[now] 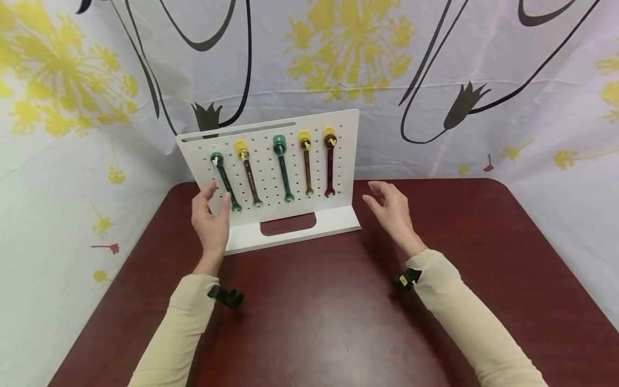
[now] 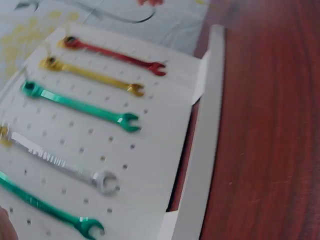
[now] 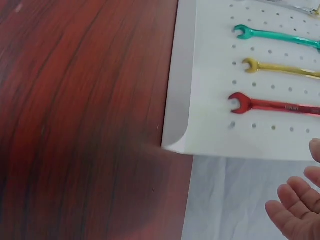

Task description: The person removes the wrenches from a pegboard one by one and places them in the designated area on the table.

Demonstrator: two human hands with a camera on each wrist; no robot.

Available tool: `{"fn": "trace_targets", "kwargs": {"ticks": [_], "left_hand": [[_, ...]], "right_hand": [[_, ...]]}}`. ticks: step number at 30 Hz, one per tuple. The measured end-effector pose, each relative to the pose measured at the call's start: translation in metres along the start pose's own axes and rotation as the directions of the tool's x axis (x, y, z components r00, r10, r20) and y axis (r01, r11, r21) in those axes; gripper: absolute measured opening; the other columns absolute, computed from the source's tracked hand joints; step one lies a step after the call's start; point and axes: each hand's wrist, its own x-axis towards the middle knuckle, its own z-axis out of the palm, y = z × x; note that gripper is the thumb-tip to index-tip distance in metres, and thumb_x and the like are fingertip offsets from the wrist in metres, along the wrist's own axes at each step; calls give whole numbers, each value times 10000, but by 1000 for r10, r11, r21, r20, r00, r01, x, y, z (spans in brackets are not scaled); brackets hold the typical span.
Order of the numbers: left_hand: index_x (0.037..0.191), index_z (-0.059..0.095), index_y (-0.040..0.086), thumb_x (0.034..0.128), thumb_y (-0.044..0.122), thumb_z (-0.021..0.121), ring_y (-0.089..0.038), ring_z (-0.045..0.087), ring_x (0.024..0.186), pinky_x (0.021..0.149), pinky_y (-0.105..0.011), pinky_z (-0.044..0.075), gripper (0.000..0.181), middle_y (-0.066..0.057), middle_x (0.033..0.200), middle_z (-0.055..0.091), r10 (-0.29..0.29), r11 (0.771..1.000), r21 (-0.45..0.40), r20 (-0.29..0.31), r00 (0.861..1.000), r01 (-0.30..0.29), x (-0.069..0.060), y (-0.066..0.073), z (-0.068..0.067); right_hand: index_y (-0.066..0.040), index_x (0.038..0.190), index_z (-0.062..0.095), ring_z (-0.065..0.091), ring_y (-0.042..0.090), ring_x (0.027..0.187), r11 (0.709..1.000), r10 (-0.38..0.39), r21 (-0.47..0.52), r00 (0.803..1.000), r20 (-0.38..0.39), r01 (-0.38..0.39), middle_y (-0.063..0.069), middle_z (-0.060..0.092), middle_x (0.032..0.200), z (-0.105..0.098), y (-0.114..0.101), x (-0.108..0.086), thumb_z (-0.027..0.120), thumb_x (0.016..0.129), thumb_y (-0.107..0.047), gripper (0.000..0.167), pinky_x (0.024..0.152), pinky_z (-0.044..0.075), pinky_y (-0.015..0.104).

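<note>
A white pegboard stand (image 1: 345, 172) is upright on the table, with several combination wrenches hanging from its pegs. From left to right hang a green wrench (image 1: 226, 183), a silver wrench (image 1: 251, 180), another green wrench (image 1: 284, 174), a gold wrench (image 1: 307, 169) and a red wrench (image 1: 330, 169). My left hand (image 1: 211, 223) is in front of the board's lower left side, nearest the leftmost green wrench, thumb and fingers spread apart around nothing. Beyond the board's right edge, my right hand (image 1: 393, 212) hovers with loosely bent fingers and holds nothing.
The dark red wooden table (image 1: 314, 312) extends in front of the stand and to both sides. A patterned cloth (image 1: 309, 80) hangs close behind the board and along the sides. The stand's base (image 1: 336, 219) has a cut-out slot and a raised front lip.
</note>
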Motion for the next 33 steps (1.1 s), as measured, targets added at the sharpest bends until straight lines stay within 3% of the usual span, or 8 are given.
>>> {"fn": "trace_targets", "kwargs": {"ticks": [2, 5, 10, 18, 23, 27, 33], "left_hand": [[1249, 565, 38, 885, 148, 650, -207, 497, 1187, 1038, -333, 381, 390, -128, 1244, 551, -98, 995, -23, -31, 995, 97, 5, -3, -4], [1324, 501, 75, 905, 183, 625, -157, 453, 1255, 1073, -321, 353, 449, -86, 1327, 504, -221, 974, -52, -41, 974, 218, 14, -7, -8], [1404, 419, 118, 918, 205, 604, -126, 401, 1313, 1095, -309, 319, 527, -42, 1422, 448, -339, 938, -88, -26, 941, 335, 27, -13, -9], [1434, 385, 147, 929, 195, 586, -103, 398, 1322, 1084, -275, 331, 546, -23, 1458, 423, -411, 907, -106, -10, 911, 408, 39, -19, -5], [1379, 474, 158, 925, 182, 593, -104, 494, 1237, 1016, -263, 411, 470, -23, 1386, 511, -429, 900, -104, -40, 902, 424, 42, -23, -2], [1320, 542, 184, 921, 182, 601, -131, 571, 1118, 943, -293, 474, 404, -34, 1280, 590, -449, 892, -96, -66, 891, 442, 43, -25, 0], [1293, 570, 194, 914, 165, 610, -133, 597, 1064, 917, -291, 489, 382, -47, 1229, 616, -471, 881, -95, -77, 879, 464, 44, -27, 1]], "right_hand": [[23, 1112, 637, 612, 338, 932, 999, 16, 44, 1000, -7, -15, 216, 650, 1010, 4, -3, 1, 704, 833, -97, 312, 783, 517, 448], [15, 1107, 643, 628, 323, 922, 995, 41, 97, 999, -16, -40, 198, 658, 1001, 9, -9, 4, 697, 840, -99, 295, 784, 525, 438], [7, 1104, 648, 643, 286, 865, 986, 68, 156, 997, -27, -63, 171, 678, 974, 17, -19, 10, 685, 849, -96, 277, 770, 521, 428], [-15, 1143, 639, 642, 243, 866, 964, 156, 219, 988, 9, -154, 138, 687, 1005, 31, -31, 19, 658, 878, -128, 288, 724, 463, 228], [-18, 1137, 640, 632, 231, 899, 923, 230, 314, 973, 15, -223, 135, 677, 1018, 47, -33, 26, 658, 879, -135, 284, 738, 461, 218], [-19, 1117, 645, 625, 226, 918, 895, 259, 378, 966, -10, -236, 137, 674, 1023, 57, -36, 32, 667, 868, -114, 267, 747, 463, 200], [-36, 1131, 635, 616, 218, 973, 874, 291, 411, 957, -15, -260, 125, 656, 1059, 68, -37, 37, 660, 876, -130, 273, 820, 515, 295]]}}
